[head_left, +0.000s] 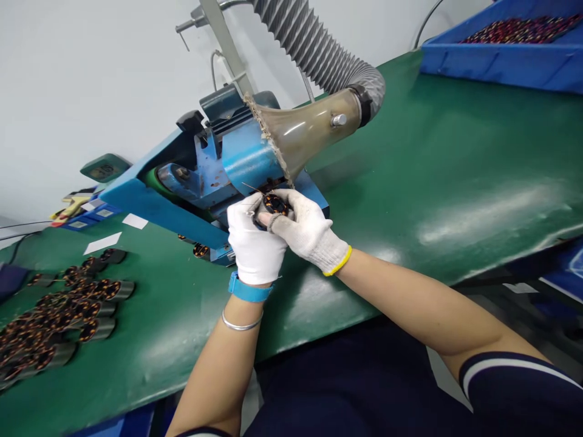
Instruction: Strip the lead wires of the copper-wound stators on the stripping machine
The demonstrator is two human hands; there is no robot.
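Note:
A round dark part with copper windings point(276, 205) is held between my gloved hands, close in front of the blue belt machine point(250, 158). My left hand point(255, 240), in a white glove with a blue band at the wrist, grips the part's left side, where a thin wire sticks out. My right hand point(310, 230), in a knitted glove with a yellow cuff, has its fingers wrapped round the right side and front of the same part. The machine's translucent hood point(314, 130) stands just above and behind my hands.
Many similar wound parts point(68, 309) lie in a cluster on the green table point(455, 182) at the left. A blue bin point(483, 64) of small pieces stands at the back right. A grey hose point(319, 48) rises from the hood. White papers point(102, 243) lie behind the parts.

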